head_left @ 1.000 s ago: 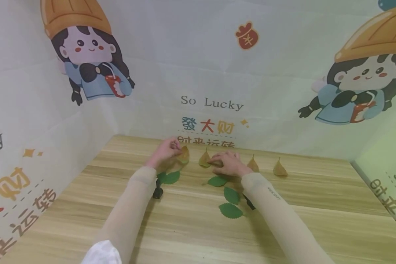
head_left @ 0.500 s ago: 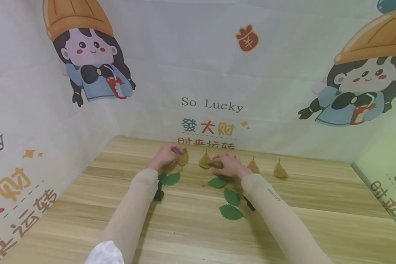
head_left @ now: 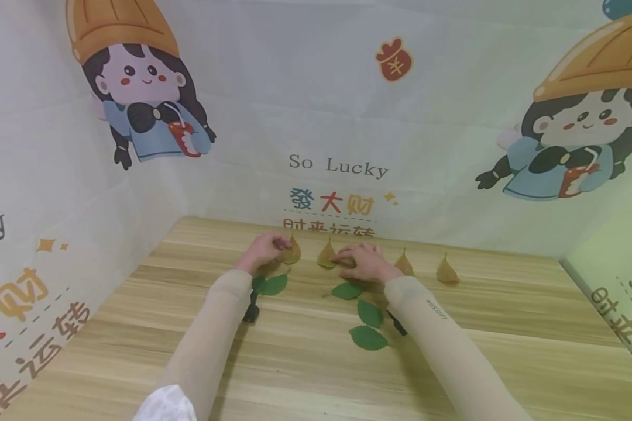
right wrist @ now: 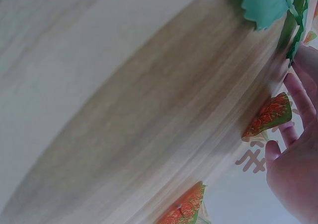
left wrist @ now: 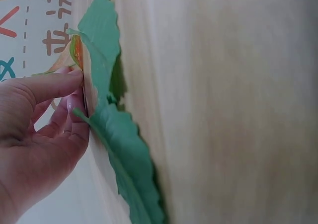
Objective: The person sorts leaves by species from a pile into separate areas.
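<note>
In the head view a row of brownish-yellow leaves lies along the table's far side. My left hand is at the leftmost yellow leaf, pinching its left edge between thumb and fingers. The left wrist view shows the thumb tip beside that leaf's orange and green edge. My right hand rests by the second yellow leaf, fingers extended, a fingertip touching its right side. Below the left hand are green leaves; another green leaf lies just below the right hand.
Two more yellow leaves, one partly behind the right wrist and one farther right, continue the row. Two green leaves lie nearer the middle. A printed cloth stands behind the wooden table.
The leftmost yellow leaf has turned slightly and shifted a little nearer, with my left hand lowering beside it. My right hand stays in place.
</note>
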The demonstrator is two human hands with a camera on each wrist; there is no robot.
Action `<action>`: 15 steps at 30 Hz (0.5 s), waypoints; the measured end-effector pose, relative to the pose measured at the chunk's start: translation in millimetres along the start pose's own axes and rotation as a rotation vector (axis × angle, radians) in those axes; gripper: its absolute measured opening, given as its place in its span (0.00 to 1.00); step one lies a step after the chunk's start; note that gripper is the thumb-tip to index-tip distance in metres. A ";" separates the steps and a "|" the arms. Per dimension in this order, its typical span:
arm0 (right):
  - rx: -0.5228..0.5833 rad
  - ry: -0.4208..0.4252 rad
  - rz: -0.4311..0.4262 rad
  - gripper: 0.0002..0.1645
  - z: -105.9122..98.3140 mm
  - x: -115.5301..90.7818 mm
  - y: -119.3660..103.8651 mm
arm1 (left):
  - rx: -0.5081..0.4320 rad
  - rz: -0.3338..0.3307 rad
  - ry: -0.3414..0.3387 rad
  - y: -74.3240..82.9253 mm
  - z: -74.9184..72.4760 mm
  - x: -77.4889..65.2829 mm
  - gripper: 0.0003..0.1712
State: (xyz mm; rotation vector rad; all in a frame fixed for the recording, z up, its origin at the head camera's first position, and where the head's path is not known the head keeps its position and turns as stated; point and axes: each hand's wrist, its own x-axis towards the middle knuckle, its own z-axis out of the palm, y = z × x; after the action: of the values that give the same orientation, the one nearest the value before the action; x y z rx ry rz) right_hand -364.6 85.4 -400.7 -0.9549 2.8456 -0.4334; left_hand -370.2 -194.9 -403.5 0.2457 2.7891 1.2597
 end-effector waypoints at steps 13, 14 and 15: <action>0.000 0.011 0.004 0.26 0.5 -0.7 0.1 | 0.017 -0.020 -0.043 -5.4 -3.3 -2.0 0.17; 0.003 0.014 0.005 0.26 0.4 -0.5 0.2 | 0.014 -0.021 -0.047 -4.9 -3.9 -2.7 0.17; 0.004 0.018 0.006 0.26 0.4 -0.3 0.4 | 0.010 -0.026 -0.051 -4.2 -4.4 -3.5 0.17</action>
State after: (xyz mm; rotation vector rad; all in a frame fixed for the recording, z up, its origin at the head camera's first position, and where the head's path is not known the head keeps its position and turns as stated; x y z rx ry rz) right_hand -364.5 85.8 -401.2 -0.9464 2.8614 -0.4492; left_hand -367.9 -201.5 -403.7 0.2384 2.7475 1.2169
